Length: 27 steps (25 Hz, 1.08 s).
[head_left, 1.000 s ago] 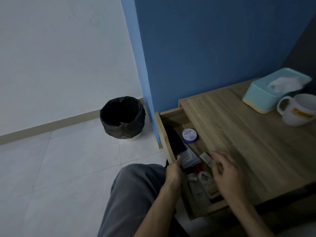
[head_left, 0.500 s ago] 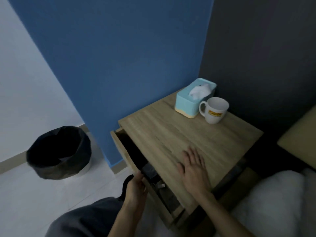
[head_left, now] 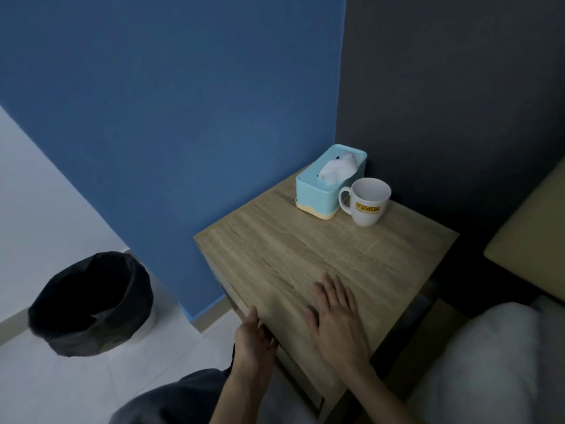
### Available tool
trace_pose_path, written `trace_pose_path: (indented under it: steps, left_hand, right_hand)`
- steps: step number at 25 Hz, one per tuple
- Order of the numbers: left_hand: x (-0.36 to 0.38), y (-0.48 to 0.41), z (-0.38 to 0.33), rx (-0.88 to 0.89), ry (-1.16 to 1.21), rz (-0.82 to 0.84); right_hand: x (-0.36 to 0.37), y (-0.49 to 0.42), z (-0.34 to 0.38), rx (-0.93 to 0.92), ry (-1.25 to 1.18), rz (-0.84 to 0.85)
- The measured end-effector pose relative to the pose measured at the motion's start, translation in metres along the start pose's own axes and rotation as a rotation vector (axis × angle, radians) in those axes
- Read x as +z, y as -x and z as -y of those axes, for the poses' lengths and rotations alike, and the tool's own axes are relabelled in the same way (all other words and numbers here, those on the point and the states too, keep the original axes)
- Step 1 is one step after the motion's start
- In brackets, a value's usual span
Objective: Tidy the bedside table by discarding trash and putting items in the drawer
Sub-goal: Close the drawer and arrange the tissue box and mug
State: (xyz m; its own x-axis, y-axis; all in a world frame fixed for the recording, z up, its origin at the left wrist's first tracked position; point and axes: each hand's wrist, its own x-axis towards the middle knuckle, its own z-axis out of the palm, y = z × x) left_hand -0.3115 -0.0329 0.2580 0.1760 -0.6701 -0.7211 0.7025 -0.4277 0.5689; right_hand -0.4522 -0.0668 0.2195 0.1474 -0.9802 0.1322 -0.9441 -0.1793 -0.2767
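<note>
- The drawer (head_left: 223,286) has slid shut under the bedside table (head_left: 305,249) top.
- Left hand (head_left: 253,332) presses the drawer front to seat it; finger curl unclear.
- Right hand (head_left: 336,316) lies spread flat on the bedside table, likely steadying it.

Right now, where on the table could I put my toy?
The middle of the bedside table is bare wood, from the right hand up to the tissue box and mug. The back corner is crowded with those two; the left hand is at the near edge.
</note>
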Motion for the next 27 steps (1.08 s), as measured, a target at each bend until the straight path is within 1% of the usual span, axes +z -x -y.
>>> trace_pose_path:
  steps: [5,7,8,9,11,12,14,16,20,21,23,25,27]
  left_hand:
    - [0.002,-0.006,0.004,-0.018,0.015,-0.012]
    - [0.005,-0.008,0.01,-0.023,-0.017,-0.033]
    - [0.008,-0.005,0.013,0.013,-0.068,-0.078]
    - [0.015,-0.001,0.014,0.087,-0.17,-0.136]
    - [0.031,0.011,0.014,0.32,-0.408,-0.267]
    - [0.043,0.017,0.012,0.425,-0.483,-0.283]
    - [0.066,0.021,0.007,0.555,-0.568,-0.227]
    - [0.089,0.016,-0.005,0.651,-0.657,-0.13]
    - [0.136,-0.017,-0.042,0.859,-0.918,0.065]
    - [0.15,-0.031,-0.053,0.909,-0.999,0.116]
    - [0.173,-0.054,-0.073,0.978,-1.162,0.186]
    - [0.192,-0.08,-0.091,1.025,-1.343,0.215]
    - [0.208,-0.106,-0.109,1.046,-1.558,0.206]
  right_hand:
    - [0.001,0.0,0.001,-0.006,0.004,-0.046]
    - [0.002,0.001,0.001,-0.005,-0.001,-0.048]
    - [0.002,0.002,0.0,-0.01,-0.001,-0.048]
    - [0.001,0.002,-0.001,-0.013,-0.003,-0.041]
    - [0.0,0.002,-0.001,-0.01,-0.051,-0.005]
    - [0.002,0.0,-0.001,-0.007,-0.095,0.005]
    - [0.008,-0.004,-0.004,0.001,-0.206,-0.011]
    - [0.014,-0.009,-0.009,0.055,-0.37,-0.115]
    - [-0.002,-0.038,-0.034,0.35,-0.729,-0.385]
    - [-0.007,-0.056,-0.045,0.405,-0.774,-0.398]
    - [-0.02,-0.088,-0.065,0.498,-0.802,-0.338]
    - [-0.023,-0.122,-0.084,0.515,-0.824,-0.339]
    - [-0.02,-0.153,-0.094,0.503,-0.879,-0.34]
